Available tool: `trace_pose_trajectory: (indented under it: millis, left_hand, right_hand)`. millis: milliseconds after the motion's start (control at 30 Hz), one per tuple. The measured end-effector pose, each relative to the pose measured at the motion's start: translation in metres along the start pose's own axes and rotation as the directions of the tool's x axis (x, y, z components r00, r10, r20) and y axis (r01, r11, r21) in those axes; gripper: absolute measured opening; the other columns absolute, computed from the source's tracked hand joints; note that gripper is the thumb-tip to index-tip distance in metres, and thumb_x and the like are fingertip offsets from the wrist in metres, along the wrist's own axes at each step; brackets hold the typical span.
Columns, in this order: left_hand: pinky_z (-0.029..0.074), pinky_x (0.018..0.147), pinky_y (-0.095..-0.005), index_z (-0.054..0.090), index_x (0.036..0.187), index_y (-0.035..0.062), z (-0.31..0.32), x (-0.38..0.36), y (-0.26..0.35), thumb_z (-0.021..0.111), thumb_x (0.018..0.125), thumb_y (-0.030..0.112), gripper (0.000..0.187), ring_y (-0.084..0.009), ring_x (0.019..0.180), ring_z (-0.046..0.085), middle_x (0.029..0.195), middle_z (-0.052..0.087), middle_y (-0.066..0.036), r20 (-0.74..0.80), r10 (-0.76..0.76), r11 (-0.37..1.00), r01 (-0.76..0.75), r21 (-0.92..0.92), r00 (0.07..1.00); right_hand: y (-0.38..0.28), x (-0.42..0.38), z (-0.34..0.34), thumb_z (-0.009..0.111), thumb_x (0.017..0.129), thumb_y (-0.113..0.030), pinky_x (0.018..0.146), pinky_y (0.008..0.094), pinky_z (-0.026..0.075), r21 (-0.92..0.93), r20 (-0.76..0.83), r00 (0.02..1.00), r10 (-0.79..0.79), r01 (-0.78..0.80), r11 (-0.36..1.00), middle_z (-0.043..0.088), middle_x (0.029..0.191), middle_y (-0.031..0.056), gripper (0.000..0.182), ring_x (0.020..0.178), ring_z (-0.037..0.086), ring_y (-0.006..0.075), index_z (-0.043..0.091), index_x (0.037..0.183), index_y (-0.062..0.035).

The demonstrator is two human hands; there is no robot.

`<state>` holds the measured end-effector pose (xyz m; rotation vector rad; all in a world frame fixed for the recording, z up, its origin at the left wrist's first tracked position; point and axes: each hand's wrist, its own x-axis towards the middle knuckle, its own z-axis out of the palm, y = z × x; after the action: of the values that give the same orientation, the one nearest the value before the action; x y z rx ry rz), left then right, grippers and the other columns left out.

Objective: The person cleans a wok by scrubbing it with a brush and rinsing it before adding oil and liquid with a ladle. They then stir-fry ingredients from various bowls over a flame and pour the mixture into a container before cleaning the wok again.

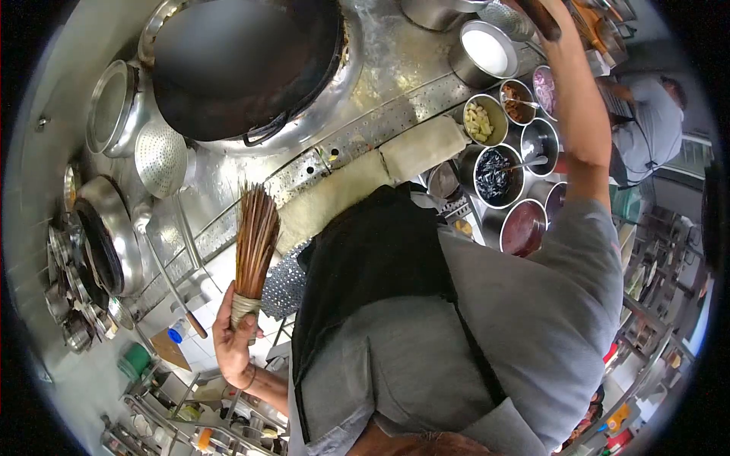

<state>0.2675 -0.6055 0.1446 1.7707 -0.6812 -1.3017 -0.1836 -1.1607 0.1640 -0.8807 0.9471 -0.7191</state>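
My left hand (237,332) is closed round the bound base of a wok brush (257,247). The brush stands upright, its brown bristles pointing up. Beyond it sits a large black wok (304,102) on the steel range; a blurred patch hides most of its inside. My right arm (574,91) reaches up past the ingredient pots to the top edge, where the hand is cut off. Across that forearm lies a dark wooden handle (541,19); what grips it, if anything, is out of sight. A perforated ladle (506,21) lies near it.
Folded cloths (334,197) line the range's front edge. Metal pots hold yellow chunks (479,123), dark strips (494,178) and red sauce (525,228). A white-filled pot (485,53) stands behind. A skimmer (161,158) and long-handled ladle (163,266) lie left. Another person (650,125) is at right.
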Motion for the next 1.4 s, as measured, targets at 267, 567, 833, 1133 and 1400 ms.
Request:
trace_pose_trajectory:
  millis: [267, 567, 833, 1133, 1400]
  left_hand:
    - [0.05, 0.081, -0.0264, 0.045, 0.145, -0.002, 0.054, 0.055, 0.053, 0.069, 0.081, 0.003, 0.068, -0.0141, 0.092, 0.061, 0.103, 0.067, -0.008, 0.3, -0.011, 0.971, -0.061, 0.23, 0.954]
    - [0.053, 0.087, -0.0477, 0.064, 0.127, 0.0112, 0.243, 0.278, 0.052, 0.06, 0.082, 0.014, 0.045, -0.0391, 0.1, 0.066, 0.104, 0.07, -0.021, 0.747, 0.107, 0.111, -0.755, 0.646, 0.656]
    - [0.056, 0.083, -0.0425, 0.074, 0.1, 0.0037, 0.178, 0.25, 0.06, 0.064, 0.079, 0.007, 0.024, -0.034, 0.099, 0.069, 0.102, 0.071, -0.019, 0.631, -0.141, -0.172, -0.647, 0.743, 0.763]
    - [0.054, 0.074, -0.0482, 0.068, 0.109, 0.0161, 0.111, 0.193, 0.059, 0.055, 0.076, 0.011, 0.036, -0.0389, 0.086, 0.068, 0.088, 0.069, -0.021, 0.483, 0.149, 0.037, -0.493, 0.869, 0.863]
    - [0.053, 0.081, -0.045, 0.065, 0.123, 0.011, 0.014, 0.16, 0.023, 0.06, 0.08, 0.017, 0.044, -0.0352, 0.093, 0.069, 0.094, 0.069, -0.02, 0.289, 0.129, 0.444, -0.316, 0.838, 0.949]
  right_hand:
    - [0.044, -0.105, 0.055, 0.063, 0.086, -0.009, 0.042, 0.0248, 0.039, -0.602, -0.218, 0.928, -0.303, 0.116, 0.79, 0.055, 0.062, 0.0024, 0.03, 0.046, 0.05, 0.0122, 0.064, 0.113, 0.0022]
    - [0.104, -0.096, 0.042, 0.056, 0.095, -0.009, 0.043, 0.0265, 0.036, -0.689, -0.124, 0.962, -0.241, 0.091, 0.719, 0.048, 0.063, 0.0, 0.027, 0.046, 0.046, 0.0097, 0.059, 0.119, 0.0028]
    - [0.125, -0.119, 0.04, 0.061, 0.091, -0.013, 0.041, 0.0247, 0.034, -0.729, -0.193, 0.951, -0.24, 0.025, 0.684, 0.055, 0.063, -0.0008, 0.053, 0.045, 0.046, 0.0079, 0.05, 0.14, 0.0015]
    - [0.119, -0.129, 0.052, 0.062, 0.091, -0.011, 0.042, 0.0235, 0.034, -0.705, -0.173, 0.943, -0.283, 0.082, 0.704, 0.056, 0.068, -0.0001, 0.054, 0.047, 0.046, 0.006, 0.047, 0.141, 0.0052]
    - [0.128, -0.127, 0.073, 0.061, 0.091, -0.003, 0.043, 0.0191, 0.028, -0.619, -0.167, 0.939, -0.302, 0.138, 0.773, 0.055, 0.067, -0.0029, 0.05, 0.049, 0.043, 0.0022, 0.048, 0.139, 0.0061]
